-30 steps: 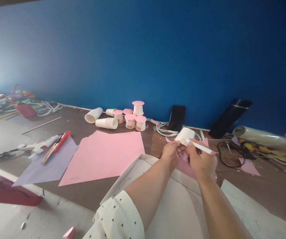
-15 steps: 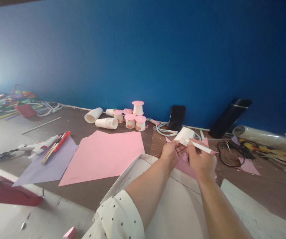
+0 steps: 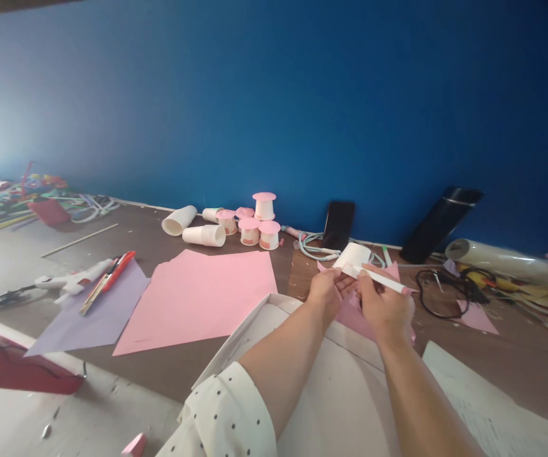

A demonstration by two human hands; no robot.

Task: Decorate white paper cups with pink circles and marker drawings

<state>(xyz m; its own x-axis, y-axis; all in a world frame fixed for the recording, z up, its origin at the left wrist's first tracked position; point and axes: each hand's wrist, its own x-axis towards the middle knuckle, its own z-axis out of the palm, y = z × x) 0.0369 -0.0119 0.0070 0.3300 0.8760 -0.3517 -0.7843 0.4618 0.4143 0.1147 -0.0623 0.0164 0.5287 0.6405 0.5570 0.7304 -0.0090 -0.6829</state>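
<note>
In my right hand [image 3: 384, 306] is a white marker [image 3: 388, 280] with a pink end, slanting down to the right. My left hand [image 3: 327, 291] is closed at the fingertips on a small white piece [image 3: 350, 271], perhaps paper, beside the marker's other end. Whether the marker touches it I cannot tell. Just behind the fingers is a white paper cup [image 3: 354, 253], its lower part hidden by them. Pink paper [image 3: 357, 317] lies under my hands, partly covered.
Pink-topped paper cups [image 3: 249, 231] stand by the wall, near a stack of cups [image 3: 204, 235]. Pink sheets [image 3: 202, 298], a utility knife [image 3: 106, 282] and a glue gun [image 3: 73, 279] lie left. A phone [image 3: 339, 225] and black flask [image 3: 440, 225] lean against the wall.
Almost nothing differs. Both hands keep their grip and place, and the white cup behind them has shifted very slightly.
</note>
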